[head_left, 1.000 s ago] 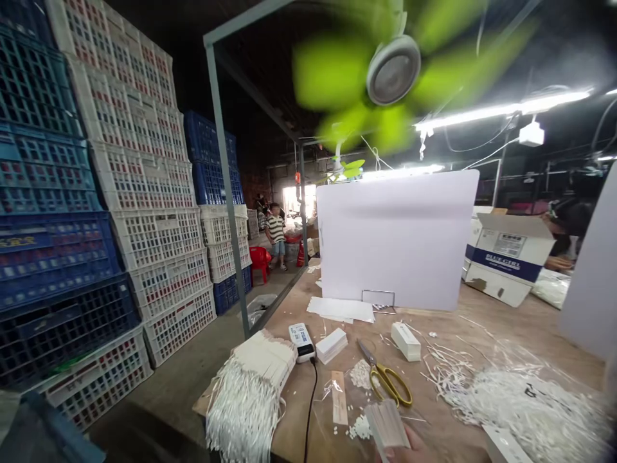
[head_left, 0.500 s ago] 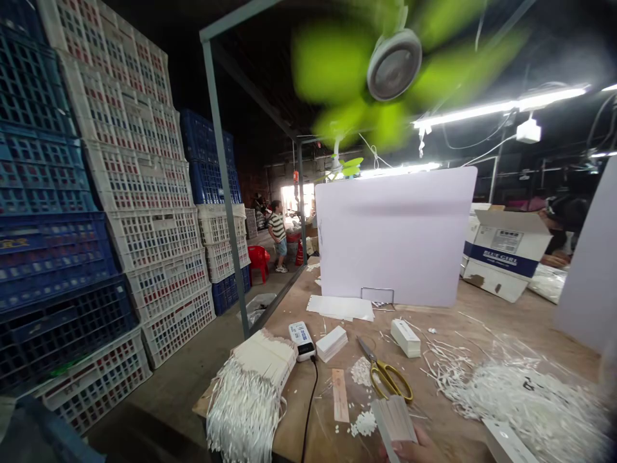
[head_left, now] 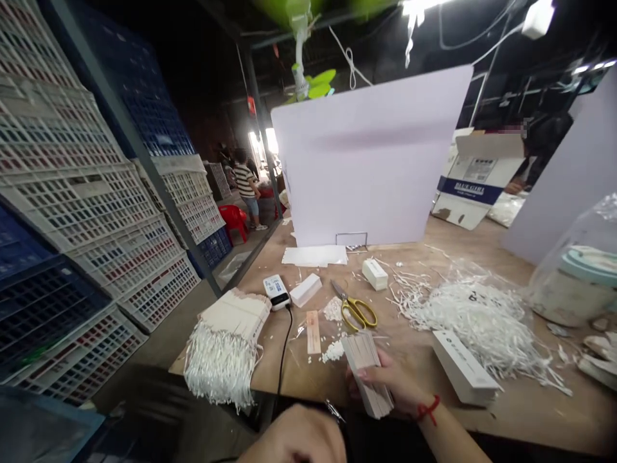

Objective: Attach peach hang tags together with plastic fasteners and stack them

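My right hand point(head_left: 396, 388) is closed round a stack of narrow tan cards point(head_left: 367, 372) at the near edge of the wooden table point(head_left: 486, 239); a red string sits on its wrist. My left hand point(head_left: 295, 442) shows as a blurred shape low in front of the table edge, its fingers smeared. Just left of the stack lie small white pellets point(head_left: 333, 350), a single tan strip point(head_left: 313, 332) and yellow-handled scissors point(head_left: 355, 310). A bundle of cards with white strings point(head_left: 222, 341) hangs over the table's left corner.
A heap of white strings point(head_left: 475, 318) and a white box point(head_left: 463, 368) lie to the right. A white upright board point(head_left: 369, 161) stands behind. Small white boxes point(head_left: 375, 274), a corded device point(head_left: 276, 290), stacked crates point(head_left: 91, 206) on the left. A person point(head_left: 533, 145) sits far right.
The view has tipped down and moved closer to the table. My right hand with the card stack has come fully into view, and my left hand now shows at the bottom.
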Available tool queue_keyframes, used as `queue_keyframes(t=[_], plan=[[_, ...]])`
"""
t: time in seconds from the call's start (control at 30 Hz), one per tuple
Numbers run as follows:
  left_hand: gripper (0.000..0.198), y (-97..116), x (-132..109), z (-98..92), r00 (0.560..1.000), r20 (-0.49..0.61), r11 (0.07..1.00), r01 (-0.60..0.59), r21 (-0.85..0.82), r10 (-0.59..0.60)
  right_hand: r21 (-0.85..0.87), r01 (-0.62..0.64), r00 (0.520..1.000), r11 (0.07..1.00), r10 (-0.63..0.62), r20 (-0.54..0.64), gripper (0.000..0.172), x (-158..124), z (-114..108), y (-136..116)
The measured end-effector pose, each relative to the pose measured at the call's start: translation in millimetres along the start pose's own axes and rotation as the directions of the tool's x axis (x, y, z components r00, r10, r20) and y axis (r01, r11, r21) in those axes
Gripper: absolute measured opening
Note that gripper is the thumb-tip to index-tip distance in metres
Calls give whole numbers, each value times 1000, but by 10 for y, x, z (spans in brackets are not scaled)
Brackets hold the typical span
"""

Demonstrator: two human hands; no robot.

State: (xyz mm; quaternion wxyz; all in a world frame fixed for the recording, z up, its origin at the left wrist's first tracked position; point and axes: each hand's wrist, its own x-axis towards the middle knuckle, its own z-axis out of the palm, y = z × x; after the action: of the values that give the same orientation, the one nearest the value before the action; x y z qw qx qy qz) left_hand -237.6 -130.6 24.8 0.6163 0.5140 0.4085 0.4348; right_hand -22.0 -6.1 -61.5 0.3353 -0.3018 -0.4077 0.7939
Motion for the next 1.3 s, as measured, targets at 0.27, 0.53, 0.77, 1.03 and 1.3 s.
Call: queue_keyframes(t=[0.27, 0.53, 0.77, 1.03, 1.3], plan=[[91, -422, 521, 488, 857, -515, 976, -133, -171, 26, -146, 106, 983, 984, -81, 167, 41, -69, 37, -14], [58, -248, 559, 421, 860, -506, 927, -133, -351, -69, -483, 250, 962, 839, -161, 219, 64, -245, 599, -376], [41, -230, 590, 353, 868, -480, 880, -123, -459, -129, -343, 204, 972, 917, -147, 184, 60, -250, 610, -269], [47, -266, 627, 268, 805, -575, 849, -194, -491, -148, -224, 164, 987, 961, -160, 34, 44, -205, 607, -225], [37, -130, 641, 79, 702, -687, 812, -282, -511, -189, 297, -130, 968, 946, 186, -168, 54, -184, 803, -113]])
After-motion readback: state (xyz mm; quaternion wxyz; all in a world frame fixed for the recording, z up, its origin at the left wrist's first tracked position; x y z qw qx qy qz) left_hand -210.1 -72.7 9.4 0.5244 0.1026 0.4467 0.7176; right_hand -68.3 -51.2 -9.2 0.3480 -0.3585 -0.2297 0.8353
